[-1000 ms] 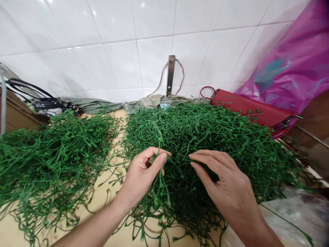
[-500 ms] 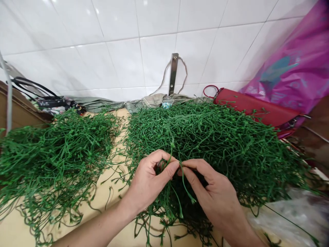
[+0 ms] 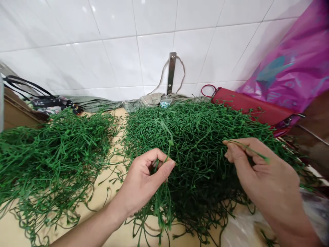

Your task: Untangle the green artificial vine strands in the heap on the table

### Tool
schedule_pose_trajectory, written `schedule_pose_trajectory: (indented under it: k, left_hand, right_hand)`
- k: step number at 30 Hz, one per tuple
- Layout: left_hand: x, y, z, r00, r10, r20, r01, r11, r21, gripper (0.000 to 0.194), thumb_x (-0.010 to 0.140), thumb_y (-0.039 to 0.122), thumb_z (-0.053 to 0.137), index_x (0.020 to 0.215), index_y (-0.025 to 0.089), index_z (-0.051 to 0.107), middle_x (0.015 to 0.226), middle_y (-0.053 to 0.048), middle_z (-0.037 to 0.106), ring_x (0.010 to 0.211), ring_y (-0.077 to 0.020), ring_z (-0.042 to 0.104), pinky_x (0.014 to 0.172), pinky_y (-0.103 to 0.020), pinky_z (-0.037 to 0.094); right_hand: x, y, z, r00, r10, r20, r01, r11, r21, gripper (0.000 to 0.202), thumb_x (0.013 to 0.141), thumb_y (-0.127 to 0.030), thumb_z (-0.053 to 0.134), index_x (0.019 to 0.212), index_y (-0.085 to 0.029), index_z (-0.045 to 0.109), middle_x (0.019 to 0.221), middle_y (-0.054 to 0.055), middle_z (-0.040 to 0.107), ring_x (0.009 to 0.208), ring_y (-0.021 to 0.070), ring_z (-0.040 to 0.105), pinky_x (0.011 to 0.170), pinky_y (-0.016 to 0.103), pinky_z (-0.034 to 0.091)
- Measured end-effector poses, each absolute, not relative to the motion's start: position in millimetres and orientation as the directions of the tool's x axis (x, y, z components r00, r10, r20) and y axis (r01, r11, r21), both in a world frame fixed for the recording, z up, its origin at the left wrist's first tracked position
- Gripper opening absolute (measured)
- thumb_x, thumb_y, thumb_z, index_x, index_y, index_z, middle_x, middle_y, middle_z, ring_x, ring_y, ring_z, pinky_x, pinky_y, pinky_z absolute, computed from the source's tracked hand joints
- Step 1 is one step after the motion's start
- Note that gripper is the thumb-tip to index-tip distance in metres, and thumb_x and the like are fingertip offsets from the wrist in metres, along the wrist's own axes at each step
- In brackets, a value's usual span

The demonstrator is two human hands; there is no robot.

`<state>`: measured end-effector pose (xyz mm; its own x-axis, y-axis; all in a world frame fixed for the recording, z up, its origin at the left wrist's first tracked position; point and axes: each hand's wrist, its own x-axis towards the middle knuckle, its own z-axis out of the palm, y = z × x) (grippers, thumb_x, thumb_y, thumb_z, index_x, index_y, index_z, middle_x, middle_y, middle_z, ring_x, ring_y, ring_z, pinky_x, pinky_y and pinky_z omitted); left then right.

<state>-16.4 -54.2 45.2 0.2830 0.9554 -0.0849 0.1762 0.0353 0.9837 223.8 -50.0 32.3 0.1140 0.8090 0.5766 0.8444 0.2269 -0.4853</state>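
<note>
In the middle, my left hand [image 3: 146,180] is closed, thumb against forefinger, on a thin green stem [image 3: 170,146] that rises above the fingers. Several more stems [image 3: 164,206] hang below it, some perhaps in the same grip. To the right, my right hand [image 3: 269,185] pinches one short green stem [image 3: 253,151], its flared tip pointing right over the knuckles. Both hands are above a large heap of green stems [image 3: 192,127], which look like plastic flower stalks. A smaller stem heap [image 3: 69,147] lies to the left.
A tan tabletop [image 3: 108,178] shows between the heaps. Behind them stand a white tiled wall [image 3: 115,61] and a metal strip [image 3: 171,73] with a cord. At the right are a red bag [image 3: 252,106], a purple plastic bag [image 3: 285,72] and clear plastic [image 3: 236,230]. A cardboard box [image 3: 17,111] stands left.
My right hand has moved away from the left, to the right and slightly up, with a stem in its fingers. My left hand stays nearly in place.
</note>
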Motion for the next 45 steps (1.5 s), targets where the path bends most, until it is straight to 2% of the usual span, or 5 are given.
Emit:
schedule_pose_trajectory:
  k: [4,10,17,25,45]
  left_hand:
    - [-14,-51,42,0.299,0.947,-0.113,0.108,0.084,0.991,0.025,0.096,0.042,0.057,0.083,0.02,0.057,0.072,0.003,0.057,0.068,-0.0122,0.05,0.068,-0.025,0.039]
    - [-13,-46,37,0.272,0.955,-0.12,-0.045,0.137,0.99,0.02,0.097,0.038,0.058,0.09,0.02,0.065,0.078,0.001,0.064,0.077,-0.0131,0.06,0.079,-0.025,0.043]
    - [-15,-47,27,0.215,0.973,-0.087,0.018,0.085,0.996,0.027,0.093,0.046,0.063,0.095,0.023,0.077,0.094,-0.003,0.07,0.091,-0.0184,0.059,0.085,-0.029,0.044]
    - [-7,-58,26,0.257,0.964,-0.064,-0.113,0.096,0.989,0.037,0.096,0.055,0.054,0.114,0.031,0.076,0.123,-0.003,0.071,0.12,-0.0231,0.058,0.107,-0.036,0.045]
    - [-3,-52,30,0.252,0.951,-0.18,-0.243,0.242,0.939,0.018,0.096,0.039,0.059,0.095,0.024,0.069,0.117,-0.002,0.064,0.112,-0.0176,0.056,0.088,-0.024,0.047]
  right_hand:
    - [209,-49,24,-0.041,0.775,0.631,0.801,0.403,-0.443,0.019,0.099,-0.021,0.049,0.105,-0.021,0.067,0.091,0.003,0.073,0.082,0.0151,0.069,0.078,0.027,0.054]
    - [192,-54,21,-0.108,0.649,0.753,0.859,0.442,-0.259,0.027,0.096,-0.01,0.051,0.119,-0.016,0.065,0.116,0.013,0.07,0.119,0.0283,0.059,0.105,0.05,0.044]
    - [167,-68,24,-0.162,0.731,0.663,0.675,0.572,-0.466,0.02,0.097,-0.019,0.057,0.114,-0.02,0.067,0.11,0.007,0.072,0.11,0.0197,0.061,0.098,0.035,0.05]
    - [148,-73,22,-0.03,0.952,0.304,0.421,0.288,-0.86,0.011,0.088,-0.028,0.067,0.097,-0.026,0.071,0.101,0.003,0.075,0.094,0.02,0.068,0.085,0.034,0.055]
    - [154,-68,23,0.029,0.966,0.256,0.269,0.239,-0.933,0.014,0.092,-0.031,0.059,0.082,-0.024,0.066,0.079,0.0,0.067,0.072,0.0142,0.062,0.068,0.024,0.052]
